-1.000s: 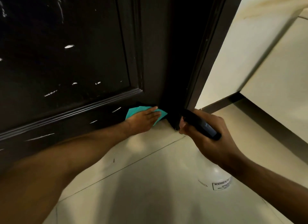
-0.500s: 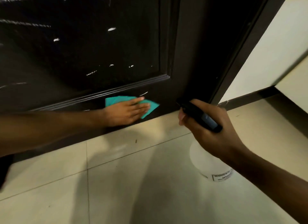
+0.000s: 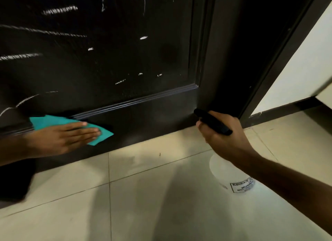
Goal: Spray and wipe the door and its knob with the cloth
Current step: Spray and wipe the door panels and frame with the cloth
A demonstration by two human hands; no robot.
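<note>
Two hands at work: one wiping, one holding the sprayer.
Cloth: teal cloth [image 3: 100, 133], at about 9 o'clock in the head view, lies flat against the bottom rail of the dark door [image 3: 125, 61], just above the floor.
Left hand: left hand [image 3: 68, 138] has its fingers straight and together, pressing the cloth onto the wood; nothing is pinched.
How the cloth handles: thin, soft and light by the look of it; I'd judge it bunches or slips unless a flat palm covers most of it, so the middle is the place to press, not a corner.
Door: stiff and fixed; whitish streaks and specks show on the recessed panel from 10 to 12 o'clock. The knob is out of view.
Right hand: right hand [image 3: 226, 138], at about 3 o'clock, is curled round the black head of the spray bottle [image 3: 231, 172], whose pale body hangs below, near the tiles [image 3: 161, 205].
Bottle handling: smooth plastic, likely slick if wet; the neck grip looks secure.
Progress: low edge under way; upper panel and knob seemingly remain.
</note>
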